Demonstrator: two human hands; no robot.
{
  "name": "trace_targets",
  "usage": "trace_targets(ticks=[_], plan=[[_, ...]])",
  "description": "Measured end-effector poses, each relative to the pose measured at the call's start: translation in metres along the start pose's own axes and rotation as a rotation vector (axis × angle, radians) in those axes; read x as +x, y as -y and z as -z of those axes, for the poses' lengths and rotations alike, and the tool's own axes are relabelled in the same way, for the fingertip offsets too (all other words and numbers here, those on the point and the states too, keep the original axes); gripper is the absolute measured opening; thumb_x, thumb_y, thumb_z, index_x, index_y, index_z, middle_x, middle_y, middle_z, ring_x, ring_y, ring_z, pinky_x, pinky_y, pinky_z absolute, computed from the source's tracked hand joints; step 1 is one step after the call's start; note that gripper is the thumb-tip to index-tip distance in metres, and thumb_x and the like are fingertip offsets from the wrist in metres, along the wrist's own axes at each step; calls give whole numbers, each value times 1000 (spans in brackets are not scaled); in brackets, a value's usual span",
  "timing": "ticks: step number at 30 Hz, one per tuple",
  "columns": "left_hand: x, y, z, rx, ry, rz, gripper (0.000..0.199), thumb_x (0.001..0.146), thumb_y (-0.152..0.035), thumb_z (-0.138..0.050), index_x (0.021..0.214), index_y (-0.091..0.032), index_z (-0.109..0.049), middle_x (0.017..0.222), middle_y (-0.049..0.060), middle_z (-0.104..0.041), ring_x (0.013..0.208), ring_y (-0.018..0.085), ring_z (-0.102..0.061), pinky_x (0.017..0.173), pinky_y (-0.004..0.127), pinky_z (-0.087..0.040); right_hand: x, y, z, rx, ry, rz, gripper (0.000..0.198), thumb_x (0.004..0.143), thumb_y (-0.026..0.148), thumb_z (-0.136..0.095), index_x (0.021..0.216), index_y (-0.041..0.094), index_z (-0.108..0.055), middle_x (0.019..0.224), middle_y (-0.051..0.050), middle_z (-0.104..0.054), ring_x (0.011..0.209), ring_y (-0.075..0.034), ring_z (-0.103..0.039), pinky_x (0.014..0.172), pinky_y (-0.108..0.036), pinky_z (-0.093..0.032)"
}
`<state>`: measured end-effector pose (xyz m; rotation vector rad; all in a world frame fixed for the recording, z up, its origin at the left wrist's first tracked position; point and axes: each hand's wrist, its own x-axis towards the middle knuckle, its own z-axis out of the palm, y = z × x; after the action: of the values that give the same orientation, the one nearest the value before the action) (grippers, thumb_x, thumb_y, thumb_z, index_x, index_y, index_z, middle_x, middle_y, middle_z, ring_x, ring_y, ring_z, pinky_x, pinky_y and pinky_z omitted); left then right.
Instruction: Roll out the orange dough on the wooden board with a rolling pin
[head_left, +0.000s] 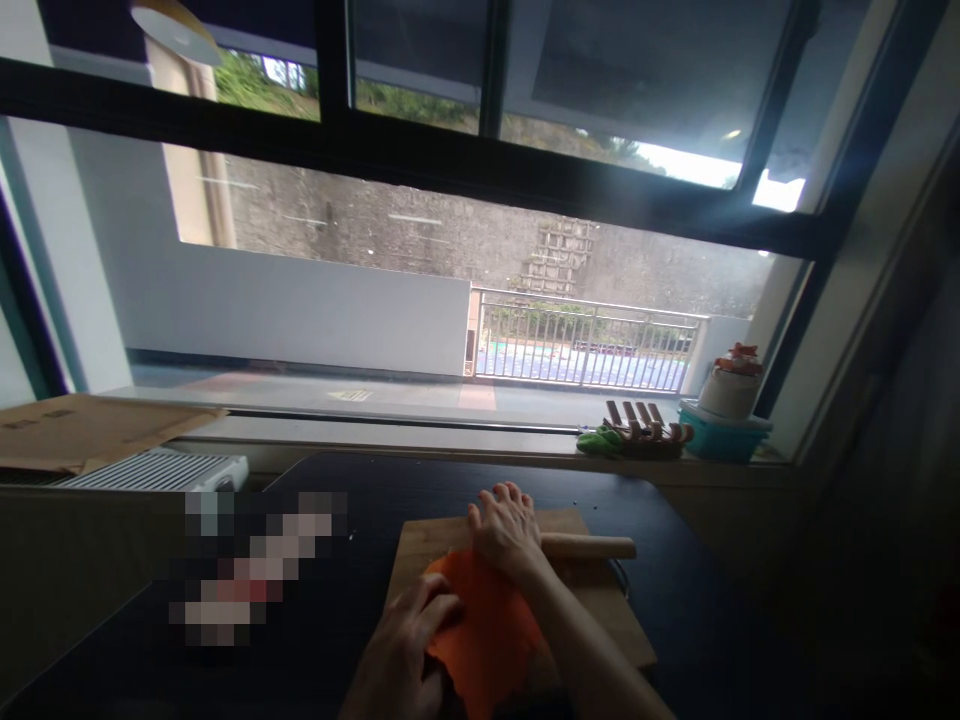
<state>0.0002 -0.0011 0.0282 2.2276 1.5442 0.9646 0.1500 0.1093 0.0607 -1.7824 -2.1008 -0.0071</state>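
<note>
A flat, thin orange sheet with an uneven edge, like rolled-out dough or clay, lies on a wooden board. My left hand is at the sheet's left edge, its fingers bent and closed on that edge. Stretched across the far part of the board, my right hand lies palm down with fingers spread. It rests over the near end of a wooden rolling pin, whose other end sticks out to the right. My right forearm covers part of the sheet.
The board sits on a dark table. A blurred patch hides something on the left. On the windowsill stand a teal box, a green item and a brown rack. Cardboard lies over a radiator.
</note>
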Motion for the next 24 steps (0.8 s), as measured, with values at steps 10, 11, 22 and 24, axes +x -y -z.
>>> trace_targets(ticks=[10,11,22,24], plan=[[1,-4,3,12,8,-18,55,61,2,-43,102,-23,-70,125,6,-62,120,22,-57,103,34,-45,-10,1,0,9,34,3,44,97,48,-31,117,23,-62,132,-11,-55,132,-29,-36,106,-46,-25],[1,-5,3,6,13,-18,55,61,2,-43,102,-23,-70,126,6,-62,120,22,-57,103,34,-45,-18,2,0,7,26,15,44,97,47,-31,117,24,-62,133,-11,-54,133,-28,-35,108,-46,-23],[0,-15,10,-9,11,18,54,59,4,-41,96,-23,-69,120,4,-63,114,20,-59,97,29,-47,27,-3,7,-29,205,-14,39,96,47,-36,113,24,-62,126,-12,-56,126,-28,-41,100,-49,-30],[0,-16,10,-21,6,23,53,58,4,-41,95,-23,-70,120,4,-63,114,20,-59,98,29,-46,27,-4,7,-27,206,-2,39,96,47,-36,113,24,-62,126,-12,-56,126,-28,-41,99,-49,-30]])
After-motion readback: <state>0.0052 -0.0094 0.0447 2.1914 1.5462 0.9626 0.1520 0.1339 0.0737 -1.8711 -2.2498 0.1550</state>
